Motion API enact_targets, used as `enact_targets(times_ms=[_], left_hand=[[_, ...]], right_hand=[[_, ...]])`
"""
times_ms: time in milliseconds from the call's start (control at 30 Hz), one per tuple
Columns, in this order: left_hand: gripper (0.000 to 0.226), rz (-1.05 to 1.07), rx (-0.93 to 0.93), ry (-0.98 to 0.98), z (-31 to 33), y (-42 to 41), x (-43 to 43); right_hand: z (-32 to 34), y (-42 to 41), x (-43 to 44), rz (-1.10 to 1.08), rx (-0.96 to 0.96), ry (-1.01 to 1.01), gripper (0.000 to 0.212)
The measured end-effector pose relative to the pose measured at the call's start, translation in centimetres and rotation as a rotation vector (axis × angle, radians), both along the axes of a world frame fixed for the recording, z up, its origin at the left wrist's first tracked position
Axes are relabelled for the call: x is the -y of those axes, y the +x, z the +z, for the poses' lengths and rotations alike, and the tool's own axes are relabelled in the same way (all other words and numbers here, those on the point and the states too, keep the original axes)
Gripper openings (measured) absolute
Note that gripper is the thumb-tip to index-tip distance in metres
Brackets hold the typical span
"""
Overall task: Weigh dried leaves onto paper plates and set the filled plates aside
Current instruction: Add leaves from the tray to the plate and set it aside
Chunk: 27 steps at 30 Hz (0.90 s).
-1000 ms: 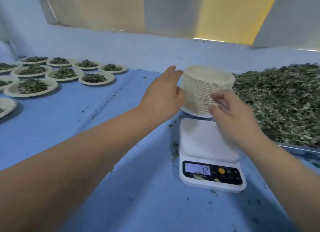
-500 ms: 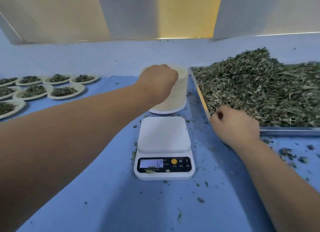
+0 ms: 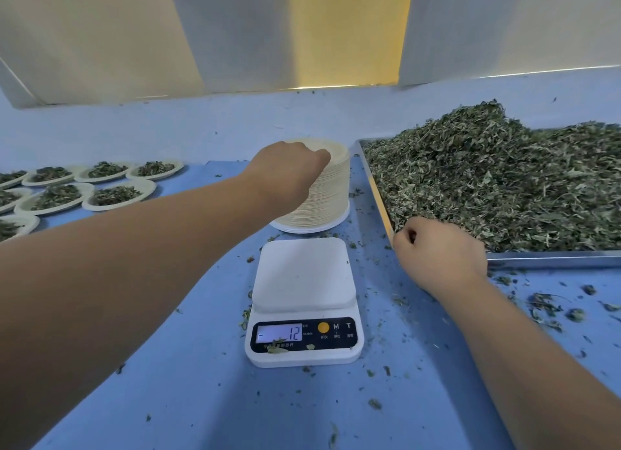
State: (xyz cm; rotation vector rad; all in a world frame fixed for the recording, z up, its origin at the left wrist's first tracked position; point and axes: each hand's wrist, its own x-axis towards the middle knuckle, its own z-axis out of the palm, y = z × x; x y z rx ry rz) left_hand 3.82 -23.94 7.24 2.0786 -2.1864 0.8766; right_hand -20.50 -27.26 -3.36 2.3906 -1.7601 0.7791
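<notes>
- Two bare hands out over a blue-covered table (image 3: 201,399), forearms reaching in from the near edge.
- Left hand (image 3: 285,177) knuckles-up on the stack of paper plates (image 3: 324,197), fingers curled down over the top rim and gripping it; number of plates caught impossible to tell.
- Stack upright on the table, just behind the scale (image 3: 304,281), between the filled plates (image 3: 114,194) and the tray (image 3: 551,259).
- Right hand (image 3: 440,251) clenched into a fist with nothing visible inside, at the near left corner of the metal tray, knuckles against the edge of the leaf pile.
- Dried leaves (image 3: 504,180) heaped high in the tray, up to its rim, on the right side of the table.
- White digital scale in the middle, between the two forearms, apart from both hands.
- Display (image 3: 279,333) lit, reading 12 with a dash in front; a few leaf bits on the black panel around it.
- Several filled plates in rows at the far left, each with a small mound of leaves, well apart from the scale.
- Loose leaf crumbs (image 3: 544,305) scattered on the blue cover, thickest beside the tray's near edge and around the scale.
</notes>
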Motion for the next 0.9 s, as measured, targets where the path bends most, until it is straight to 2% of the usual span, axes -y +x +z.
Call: enact_targets(times_ms=[167,300,433,533,633,900], left_hand=[[0.047,-0.001,-0.059,-0.026,0.21,0.64,-0.11],[0.053,-0.017,0.029,-0.025,0.06,0.41,-0.26],[0.067,-0.059,0.198,-0.034,-0.18,-0.27,-0.82],[0.077,-0.105,0.247,-0.063,-0.13,0.05,-0.89],[0.062,-0.056,0.149,-0.139,0.36,0.0,-0.61],[0.029,0.072,-0.258,-0.307,0.3,0.32,-0.84]], right_hand=[[-0.05,-0.03,0.1,-0.005,-0.005,-0.011,0.03],[-0.04,-0.02,0.09,-0.002,-0.01,-0.007,0.03],[-0.01,-0.02,0.06,0.0,-0.011,-0.006,0.03],[0.06,0.08,0.03,0.001,-0.011,-0.002,0.03],[0.06,0.1,0.02,0.001,-0.013,0.008,0.03],[0.02,0.12,-0.02,0.01,-0.003,0.002,0.031]])
